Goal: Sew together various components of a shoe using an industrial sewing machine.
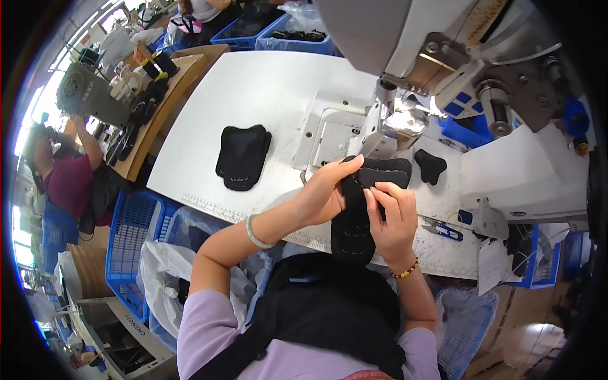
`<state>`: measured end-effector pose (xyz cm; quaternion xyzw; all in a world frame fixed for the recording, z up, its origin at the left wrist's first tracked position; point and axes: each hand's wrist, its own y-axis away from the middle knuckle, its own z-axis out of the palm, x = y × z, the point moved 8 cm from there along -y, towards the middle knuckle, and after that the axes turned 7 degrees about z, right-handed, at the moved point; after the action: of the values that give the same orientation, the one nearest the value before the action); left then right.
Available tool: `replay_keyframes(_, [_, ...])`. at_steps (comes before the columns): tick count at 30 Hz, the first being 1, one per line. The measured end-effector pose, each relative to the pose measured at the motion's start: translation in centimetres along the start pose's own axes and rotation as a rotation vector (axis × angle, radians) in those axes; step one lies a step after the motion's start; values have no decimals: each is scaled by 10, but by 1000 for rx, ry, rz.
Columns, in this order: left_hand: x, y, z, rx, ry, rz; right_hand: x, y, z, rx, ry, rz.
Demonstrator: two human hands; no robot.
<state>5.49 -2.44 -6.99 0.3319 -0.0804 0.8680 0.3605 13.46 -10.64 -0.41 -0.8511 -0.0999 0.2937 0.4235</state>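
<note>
Just right of centre, the left hand [324,191] gripped black fabric [352,239] while the right hand [394,223] pinched a grey patch [385,179], seemingly aligning it, matched edges likely needed next.

Two hands: one left hand [324,195], one right hand [395,231]. Held black pieces [354,234] overlap, number unclear; one dark grey pad [384,179]. One black stack [242,158] at ten o'clock; one small black piece [430,166] at three. One pale bangle [251,232], one beaded bracelet [405,270]. One white sewing machine [361,28] at one.
</note>
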Motion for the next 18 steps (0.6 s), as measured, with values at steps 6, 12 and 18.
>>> replay_keyframes(6, [4, 7, 10, -27, -236, 75, 28, 2, -13, 102, -306, 338])
replay_keyframes(12, [9, 4, 11, -19, -268, 103, 67, 12, 6, -150, -646, 785])
replay_keyframes(18, [13, 1, 11, -38, -324, 133, 69, 8, 10, -51, -844, 919])
